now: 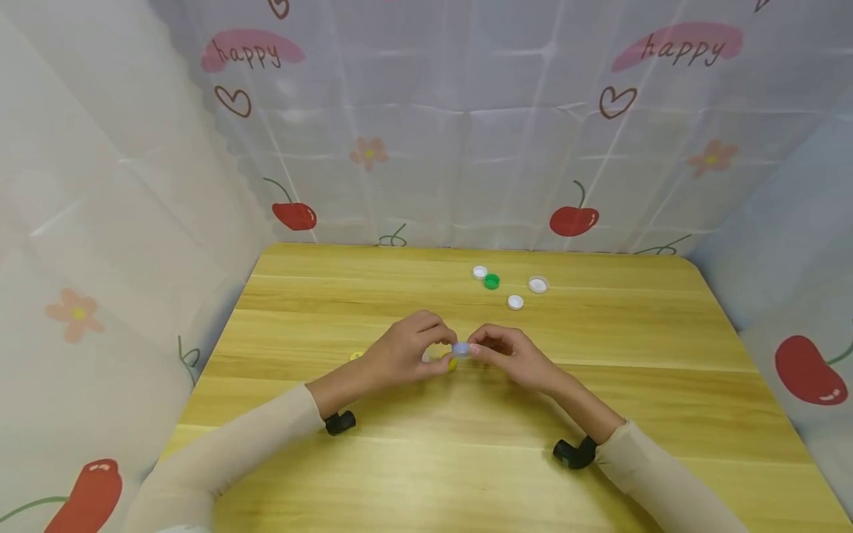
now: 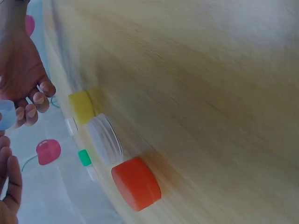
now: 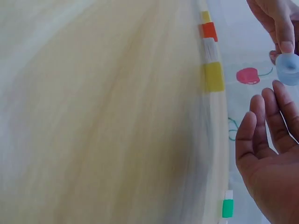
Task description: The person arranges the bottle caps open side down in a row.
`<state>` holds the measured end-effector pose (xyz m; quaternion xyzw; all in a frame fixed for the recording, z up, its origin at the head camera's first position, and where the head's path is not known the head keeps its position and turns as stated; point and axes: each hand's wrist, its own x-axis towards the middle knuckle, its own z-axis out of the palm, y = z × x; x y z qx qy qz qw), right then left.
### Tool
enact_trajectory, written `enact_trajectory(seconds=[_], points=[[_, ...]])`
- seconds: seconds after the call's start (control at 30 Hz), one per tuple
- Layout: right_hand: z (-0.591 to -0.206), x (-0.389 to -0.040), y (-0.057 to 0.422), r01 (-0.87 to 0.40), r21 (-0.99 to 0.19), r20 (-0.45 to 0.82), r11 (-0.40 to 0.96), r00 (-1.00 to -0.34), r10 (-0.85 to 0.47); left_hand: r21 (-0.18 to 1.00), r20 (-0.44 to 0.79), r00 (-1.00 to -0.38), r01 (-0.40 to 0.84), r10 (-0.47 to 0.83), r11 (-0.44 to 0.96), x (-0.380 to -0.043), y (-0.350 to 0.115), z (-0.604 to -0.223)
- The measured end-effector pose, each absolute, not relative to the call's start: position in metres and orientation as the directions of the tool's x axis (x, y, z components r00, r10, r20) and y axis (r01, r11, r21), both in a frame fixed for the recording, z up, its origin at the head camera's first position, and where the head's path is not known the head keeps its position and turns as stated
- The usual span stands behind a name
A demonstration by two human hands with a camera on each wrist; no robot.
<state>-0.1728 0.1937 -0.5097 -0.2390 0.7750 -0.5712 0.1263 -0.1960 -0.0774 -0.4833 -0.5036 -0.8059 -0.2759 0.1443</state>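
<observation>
A small pale-blue translucent cap [image 1: 461,349] is held up between the two hands, over the middle of the table. My left hand [image 1: 409,352] pinches its left side, thumb and forefinger making a ring. From the right, my right hand [image 1: 513,357] grips the cap's other edge, its thumb against the rim. In the right wrist view the raised cap [image 3: 288,70] shows a round recessed face. Below the hands, a yellow cap [image 2: 81,107], a clear ridged cap [image 2: 105,139] and an orange-red cap [image 2: 136,184] lie in a row; the left hand hides most of this row in the head view.
Toward the back of the table [image 1: 633,311] lie a green cap [image 1: 492,281], a white cap [image 1: 480,272] touching it, another white cap [image 1: 515,302] and a clear-rimmed white one [image 1: 538,285]. Another yellow cap [image 1: 356,356] shows beside the left wrist. Printed curtains surround the table.
</observation>
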Motion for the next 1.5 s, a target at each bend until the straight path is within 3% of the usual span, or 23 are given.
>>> enact_trajectory(seconds=[0.13, 0.27, 0.4, 0.5, 0.6, 0.73, 1.03, 1.3, 1.5], points=[[-0.509, -0.174, 0.192, -0.174, -0.972, 0.057, 0.16, -0.829, -0.556, 0.082, 0.622, -0.275, 0.954, 0.733, 0.289, -0.195, -0.074, -0.484], [-0.507, -0.173, 0.192, -0.156, -0.979, 0.055, 0.134, -0.827, -0.559, 0.046, 0.646, -0.241, 0.959, 0.724, 0.278, -0.194, -0.072, -0.485], [-0.506, -0.172, 0.192, -0.162, -0.978, 0.068, 0.129, -0.841, -0.537, 0.149, 0.617, -0.324, 0.943, 0.717, 0.297, -0.192, -0.073, -0.486], [-0.506, -0.171, 0.192, -0.213, -0.965, 0.112, 0.153, -0.861, -0.497, 0.348, 0.543, -0.474, 0.878, 0.693, 0.329, -0.189, -0.075, -0.489], [-0.506, -0.17, 0.192, -0.289, -0.939, 0.173, 0.189, -0.868, -0.466, 0.574, 0.418, -0.636, 0.738, 0.649, 0.355, -0.186, -0.077, -0.493], [-0.504, -0.168, 0.192, -0.349, -0.912, 0.217, 0.216, -0.857, -0.467, 0.731, 0.299, -0.739, 0.585, 0.604, 0.353, -0.183, -0.079, -0.495], [-0.503, -0.165, 0.189, -0.426, -0.866, 0.279, 0.262, -0.846, -0.455, 0.764, 0.311, -0.748, 0.564, 0.586, 0.314, -0.182, -0.075, -0.496], [-0.506, -0.167, 0.195, -0.499, -0.791, 0.32, 0.352, -0.83, -0.458, 0.695, 0.323, -0.717, 0.623, 0.617, 0.36, -0.187, -0.069, -0.5], [-0.504, -0.168, 0.203, -0.505, -0.735, 0.265, 0.452, -0.828, -0.493, 0.633, 0.269, -0.708, 0.641, 0.653, 0.434, -0.191, -0.062, -0.503]])
